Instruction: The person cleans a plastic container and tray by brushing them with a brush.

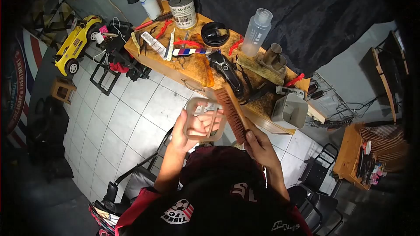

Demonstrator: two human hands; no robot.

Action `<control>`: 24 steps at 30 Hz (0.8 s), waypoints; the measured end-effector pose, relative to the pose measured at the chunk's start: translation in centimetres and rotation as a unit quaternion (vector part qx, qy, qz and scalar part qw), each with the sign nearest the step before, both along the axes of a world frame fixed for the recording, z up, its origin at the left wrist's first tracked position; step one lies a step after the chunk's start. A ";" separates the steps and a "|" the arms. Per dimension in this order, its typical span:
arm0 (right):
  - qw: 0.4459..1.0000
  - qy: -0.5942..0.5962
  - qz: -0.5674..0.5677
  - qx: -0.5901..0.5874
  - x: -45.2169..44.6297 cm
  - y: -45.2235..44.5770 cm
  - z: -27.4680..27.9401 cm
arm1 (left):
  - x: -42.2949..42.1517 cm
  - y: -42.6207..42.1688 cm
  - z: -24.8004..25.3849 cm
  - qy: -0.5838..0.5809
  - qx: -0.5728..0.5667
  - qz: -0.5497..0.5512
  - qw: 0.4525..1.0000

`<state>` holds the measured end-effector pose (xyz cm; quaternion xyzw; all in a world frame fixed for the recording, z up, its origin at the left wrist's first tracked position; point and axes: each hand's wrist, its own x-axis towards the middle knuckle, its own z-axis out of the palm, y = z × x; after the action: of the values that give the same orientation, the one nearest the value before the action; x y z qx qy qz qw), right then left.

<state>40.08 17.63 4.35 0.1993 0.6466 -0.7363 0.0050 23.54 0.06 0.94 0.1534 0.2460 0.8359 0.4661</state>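
A clear plastic container [204, 136] with a divider inside rests in my left hand [180, 133], whose fingers show through its bottom. My right hand [259, 145] is closed on the lower end of a wooden brush [232, 114] with reddish-brown bristles, held slanting beside the container's right side. Beyond both hands stands the wooden table [164, 71]. On it, a black hair clipper [225, 72] lies behind the brush, with an orange comb [204, 75] to its left.
The table also bears a tin can [183, 11], a spray bottle [257, 32], a white bottle [149, 3], a black round dish [215, 33] and scissors. An open plastic bin [289, 111] is at its right edge. Black chairs [318, 181] stand at the lower right.
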 end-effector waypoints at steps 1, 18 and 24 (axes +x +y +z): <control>1.000 -0.001 0.002 -0.001 0.0 -0.2 -0.1 | 0.1 0.3 0.1 -0.001 -0.001 0.002 1.000; 0.949 0.130 -0.118 0.264 1.1 -3.5 -2.0 | 1.9 4.8 3.8 -0.192 -0.043 0.174 0.965; 0.889 0.133 -0.067 0.434 0.3 -3.9 -1.0 | 4.4 5.2 0.0 -0.107 -0.118 0.007 0.987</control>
<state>40.34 13.78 3.31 0.1242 0.8814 -0.4005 -0.2173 27.96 5.23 0.93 0.0048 0.2926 0.8158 0.4988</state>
